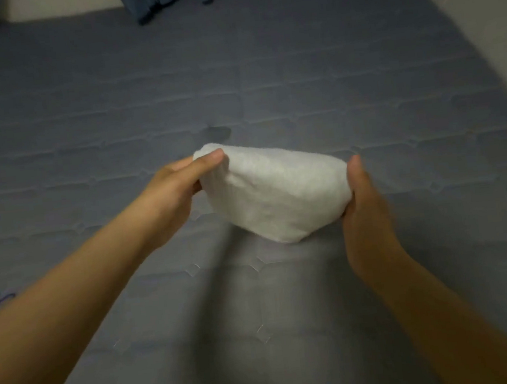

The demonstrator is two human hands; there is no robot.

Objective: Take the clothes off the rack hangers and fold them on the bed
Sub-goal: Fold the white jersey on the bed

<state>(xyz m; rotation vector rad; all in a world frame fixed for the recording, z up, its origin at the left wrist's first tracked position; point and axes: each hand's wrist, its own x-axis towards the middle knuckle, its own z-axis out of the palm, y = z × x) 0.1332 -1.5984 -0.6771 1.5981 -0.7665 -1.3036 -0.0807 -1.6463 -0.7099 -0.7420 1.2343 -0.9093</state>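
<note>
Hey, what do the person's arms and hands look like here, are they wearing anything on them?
Both forearms are bare as far as the frame shows: no sleeves, gloves, watch or bracelet in view. The left hand and right hand show no rings on the visible parts, and the nails look short and unpainted.

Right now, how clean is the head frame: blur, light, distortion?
Head view: dim, bluish light; the white folded garment is the brightest thing and looks soft, with little texture. Left hand and right hand have smeared edges. The forearms cast broad soft shadows on the grey quilted bed cover. Quilt lines bow, a wide-angle effect.
</note>
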